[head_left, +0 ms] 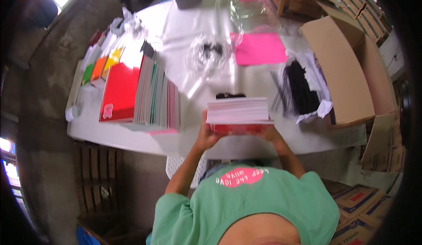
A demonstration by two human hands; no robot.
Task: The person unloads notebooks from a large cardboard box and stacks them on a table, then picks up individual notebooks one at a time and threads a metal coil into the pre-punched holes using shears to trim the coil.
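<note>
Close to the front edge of the table, both my hands grip a thick stack of white paper with a red cover (237, 112), its page edges facing up. My left hand (209, 135) wraps round its left side, and my right hand (269, 135) is at the lower right corner, where the fingers are partly hidden. Just behind the stack lies a small black object (230, 95) whose kind I cannot make out. To the left stands a big row of notebooks or covers with a glossy red front one (123, 89).
Black wire-like strips (296, 87) in white wrapping lie on the right, beside an open cardboard box (340, 65). A pink sheet (259, 48) and crumpled clear plastic (206, 56) are on the white tabletop (171, 19). Green, orange and yellow boxes (99, 68) stand far left.
</note>
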